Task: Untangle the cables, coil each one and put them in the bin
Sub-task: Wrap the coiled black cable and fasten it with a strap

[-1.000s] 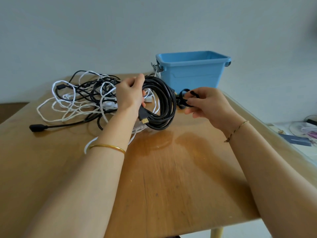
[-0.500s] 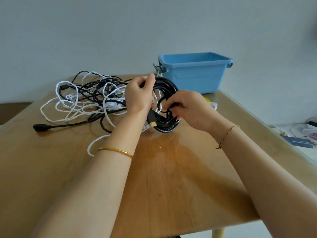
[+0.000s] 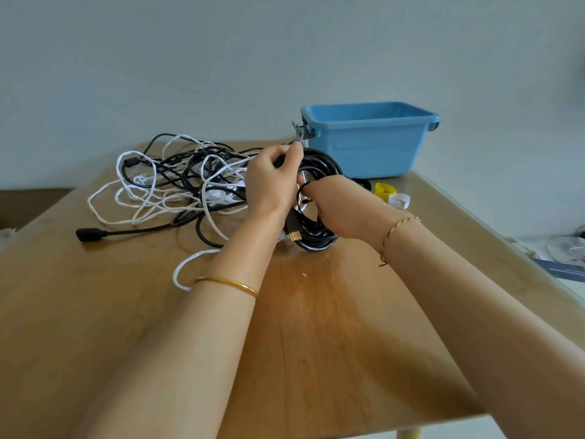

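One black coil (image 3: 316,245) is being gripped just before the bin (image 3: 367,150): top being clenched by left hand (image 3: 272,182), side being clasped by curled right hand (image 3: 338,207).

Bare forearms, no sleeves; thin gold bangle (image 3: 226,284) on left wrist, braided yellow-black cord bracelet (image 3: 392,232) on right.
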`<action>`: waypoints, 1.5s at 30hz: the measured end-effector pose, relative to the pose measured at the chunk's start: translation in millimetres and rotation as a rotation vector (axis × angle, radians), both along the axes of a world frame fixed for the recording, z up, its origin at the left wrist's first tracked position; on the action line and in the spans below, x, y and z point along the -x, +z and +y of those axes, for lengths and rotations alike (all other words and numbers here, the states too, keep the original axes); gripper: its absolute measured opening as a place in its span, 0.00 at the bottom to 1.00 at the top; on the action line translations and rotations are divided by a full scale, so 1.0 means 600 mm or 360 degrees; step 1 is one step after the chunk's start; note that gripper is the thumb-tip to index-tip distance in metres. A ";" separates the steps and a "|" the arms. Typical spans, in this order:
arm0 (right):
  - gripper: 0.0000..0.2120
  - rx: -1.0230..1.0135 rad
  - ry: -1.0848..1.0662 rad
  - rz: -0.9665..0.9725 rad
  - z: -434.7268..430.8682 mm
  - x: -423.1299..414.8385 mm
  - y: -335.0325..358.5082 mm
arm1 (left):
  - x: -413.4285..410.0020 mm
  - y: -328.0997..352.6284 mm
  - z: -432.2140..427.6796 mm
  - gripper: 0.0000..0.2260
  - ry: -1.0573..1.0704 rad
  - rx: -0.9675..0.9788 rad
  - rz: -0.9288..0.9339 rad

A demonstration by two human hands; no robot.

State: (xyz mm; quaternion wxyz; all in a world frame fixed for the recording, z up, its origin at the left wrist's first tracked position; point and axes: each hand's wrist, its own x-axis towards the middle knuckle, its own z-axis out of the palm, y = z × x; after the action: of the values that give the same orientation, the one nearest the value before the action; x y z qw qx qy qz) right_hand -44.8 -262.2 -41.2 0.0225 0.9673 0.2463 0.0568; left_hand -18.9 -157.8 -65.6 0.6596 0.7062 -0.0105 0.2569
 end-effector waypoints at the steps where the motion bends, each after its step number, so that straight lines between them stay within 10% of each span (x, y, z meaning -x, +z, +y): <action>1: 0.12 0.0010 -0.0009 0.0030 0.003 0.002 0.000 | 0.001 0.000 -0.001 0.12 -0.0011 -0.0022 -0.0012; 12: 0.12 -0.1278 -0.0135 0.0074 -0.002 -0.001 -0.021 | -0.013 -0.010 0.010 0.12 0.0031 -0.0115 0.0054; 19: 0.06 -0.1548 -0.0100 -0.0188 -0.021 -0.007 -0.033 | -0.010 -0.008 0.009 0.11 0.0049 -0.0161 0.0072; 45: 0.04 -0.1144 0.0230 -0.1011 -0.011 -0.012 -0.064 | -0.003 -0.009 0.006 0.11 -0.0075 -0.0046 0.0016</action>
State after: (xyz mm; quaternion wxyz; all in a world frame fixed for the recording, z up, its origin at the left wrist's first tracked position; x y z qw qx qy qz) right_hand -37.7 -268.7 -79.6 -0.2430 0.8290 0.2586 0.4322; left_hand -16.8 -154.1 -71.2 0.6552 0.7166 -0.0276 0.2376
